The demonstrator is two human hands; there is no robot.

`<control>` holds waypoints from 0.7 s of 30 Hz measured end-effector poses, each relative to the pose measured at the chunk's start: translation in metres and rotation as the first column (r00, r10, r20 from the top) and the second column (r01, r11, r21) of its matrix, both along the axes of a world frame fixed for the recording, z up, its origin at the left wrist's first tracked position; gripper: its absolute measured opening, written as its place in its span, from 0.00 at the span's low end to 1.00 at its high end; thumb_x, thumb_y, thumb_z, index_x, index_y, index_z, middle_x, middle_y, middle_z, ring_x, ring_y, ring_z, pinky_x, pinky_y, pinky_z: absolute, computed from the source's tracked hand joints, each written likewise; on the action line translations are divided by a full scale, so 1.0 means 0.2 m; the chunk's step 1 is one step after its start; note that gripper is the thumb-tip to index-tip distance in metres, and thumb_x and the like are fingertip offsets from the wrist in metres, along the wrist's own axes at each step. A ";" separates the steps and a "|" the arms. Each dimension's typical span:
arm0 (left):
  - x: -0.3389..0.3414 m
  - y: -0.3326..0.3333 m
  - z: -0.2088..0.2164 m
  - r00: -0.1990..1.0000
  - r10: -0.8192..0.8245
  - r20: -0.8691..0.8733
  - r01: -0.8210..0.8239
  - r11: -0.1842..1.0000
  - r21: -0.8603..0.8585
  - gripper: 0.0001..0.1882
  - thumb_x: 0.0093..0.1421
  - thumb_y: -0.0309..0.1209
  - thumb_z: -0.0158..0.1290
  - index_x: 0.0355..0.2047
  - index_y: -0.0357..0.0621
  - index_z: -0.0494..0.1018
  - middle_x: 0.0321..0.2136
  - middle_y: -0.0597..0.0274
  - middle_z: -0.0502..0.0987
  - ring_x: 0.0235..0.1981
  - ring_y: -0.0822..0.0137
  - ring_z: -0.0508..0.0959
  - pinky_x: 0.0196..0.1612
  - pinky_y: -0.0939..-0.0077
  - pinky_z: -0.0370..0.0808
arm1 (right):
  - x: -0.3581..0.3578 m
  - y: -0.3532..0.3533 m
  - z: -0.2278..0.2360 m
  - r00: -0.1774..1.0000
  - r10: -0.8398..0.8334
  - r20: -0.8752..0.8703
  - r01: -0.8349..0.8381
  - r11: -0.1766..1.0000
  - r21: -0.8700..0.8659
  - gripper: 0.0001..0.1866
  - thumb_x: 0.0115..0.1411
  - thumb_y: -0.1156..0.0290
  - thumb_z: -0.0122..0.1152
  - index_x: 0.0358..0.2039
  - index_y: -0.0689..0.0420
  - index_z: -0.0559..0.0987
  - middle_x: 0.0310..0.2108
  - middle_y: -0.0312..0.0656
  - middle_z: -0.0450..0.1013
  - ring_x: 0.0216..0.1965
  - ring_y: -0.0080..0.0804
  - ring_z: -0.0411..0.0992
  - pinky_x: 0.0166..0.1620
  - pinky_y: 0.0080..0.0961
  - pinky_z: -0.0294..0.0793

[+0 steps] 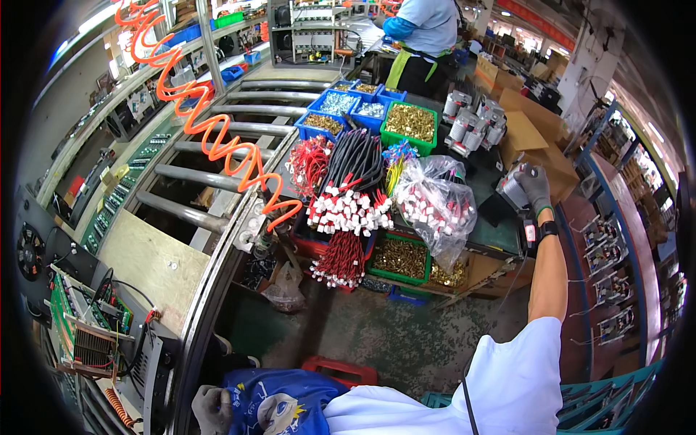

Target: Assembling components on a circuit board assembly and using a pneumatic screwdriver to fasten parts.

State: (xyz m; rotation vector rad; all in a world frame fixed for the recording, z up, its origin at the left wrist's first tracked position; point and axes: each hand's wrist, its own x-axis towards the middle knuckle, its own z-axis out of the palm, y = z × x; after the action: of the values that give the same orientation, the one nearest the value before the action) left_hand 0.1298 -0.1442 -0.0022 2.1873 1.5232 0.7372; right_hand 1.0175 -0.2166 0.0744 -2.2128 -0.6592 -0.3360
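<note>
Fingers of my right hand (536,188) hold a silvery part (513,191), seemingly picking; lifting wants steadiness; my left hand's (212,410) grip I can't tell.

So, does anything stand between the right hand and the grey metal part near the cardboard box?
Nothing visible does: the right hand is at the grey metal part, apparently touching it. The cardboard box stands beside them, not between.

Pale shirt (511,370), grey gloves (536,188), black wristband (547,230)
</note>
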 end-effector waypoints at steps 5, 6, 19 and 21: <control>0.02 0.01 0.00 0.999 -0.019 -0.034 0.018 1.000 -0.011 0.05 0.57 0.22 0.59 0.25 0.33 0.77 0.26 0.48 0.76 0.27 0.51 0.79 0.32 0.63 0.74 | -0.01 -0.09 -0.02 1.000 0.018 -0.024 -0.016 0.996 0.088 0.30 0.44 0.54 0.76 0.41 0.61 0.77 0.38 0.45 0.78 0.39 0.36 0.76 0.45 0.32 0.74; 0.03 0.01 0.00 0.999 -0.026 -0.033 0.026 1.000 -0.013 0.05 0.57 0.22 0.59 0.25 0.33 0.77 0.26 0.48 0.76 0.27 0.51 0.79 0.32 0.63 0.74 | -0.01 -0.11 -0.02 1.000 0.002 0.010 -0.003 0.995 0.095 0.29 0.44 0.55 0.76 0.40 0.61 0.77 0.36 0.43 0.77 0.38 0.34 0.76 0.45 0.31 0.74; 0.13 0.05 0.05 0.988 -0.154 -0.014 0.154 0.988 0.014 0.04 0.55 0.23 0.59 0.25 0.34 0.77 0.26 0.48 0.76 0.26 0.49 0.78 0.30 0.63 0.74 | 0.06 -0.33 -0.23 0.989 -0.093 0.116 0.053 0.951 0.306 0.26 0.47 0.58 0.77 0.39 0.62 0.77 0.37 0.40 0.77 0.40 0.34 0.75 0.46 0.32 0.74; 0.16 0.07 0.06 0.984 -0.180 -0.008 0.181 0.983 0.023 0.03 0.55 0.24 0.61 0.26 0.39 0.79 0.25 0.52 0.76 0.25 0.51 0.78 0.28 0.63 0.74 | 0.01 -0.32 -0.26 0.940 -0.242 0.241 0.159 0.934 0.321 0.28 0.46 0.59 0.77 0.42 0.61 0.77 0.40 0.42 0.77 0.42 0.37 0.76 0.48 0.34 0.74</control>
State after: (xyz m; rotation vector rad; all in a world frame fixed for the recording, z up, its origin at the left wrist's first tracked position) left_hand 0.1608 -0.1310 0.0103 2.3097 1.3029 0.6932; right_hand 1.0197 -0.2798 0.0229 -1.9610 -0.4870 -0.8116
